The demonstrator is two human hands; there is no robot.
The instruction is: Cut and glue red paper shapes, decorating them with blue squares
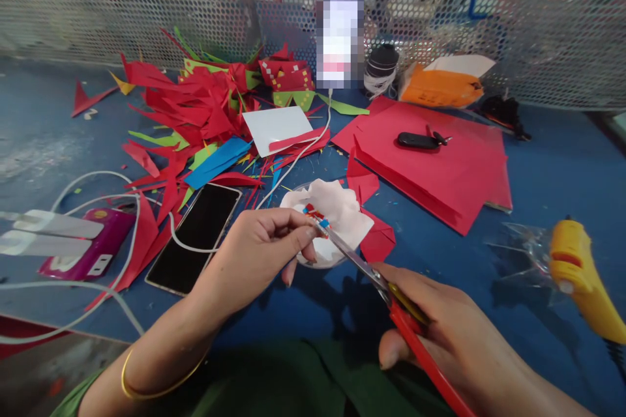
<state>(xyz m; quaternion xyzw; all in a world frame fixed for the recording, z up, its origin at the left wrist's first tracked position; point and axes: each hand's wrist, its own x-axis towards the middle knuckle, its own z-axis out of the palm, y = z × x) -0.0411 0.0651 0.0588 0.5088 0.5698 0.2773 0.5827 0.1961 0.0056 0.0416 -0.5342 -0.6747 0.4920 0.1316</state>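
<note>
My right hand grips a pair of scissors with red and yellow handles, the blades pointing up and left. Their tips meet a small blue piece at the fingertips of my left hand. Thumb and forefinger of that hand are pinched together; the blue piece seems to be held there, though it is very small. Below the fingertips sits a white dish with a wavy rim. Small red and blue bits lie in it, partly hidden by my left hand.
Red, green and blue paper scraps are heaped at back left. A dark-screened phone, a purple power strip and white cables lie left. Red sheets carry a black object. A yellow glue gun rests right. Another phone stands upright behind.
</note>
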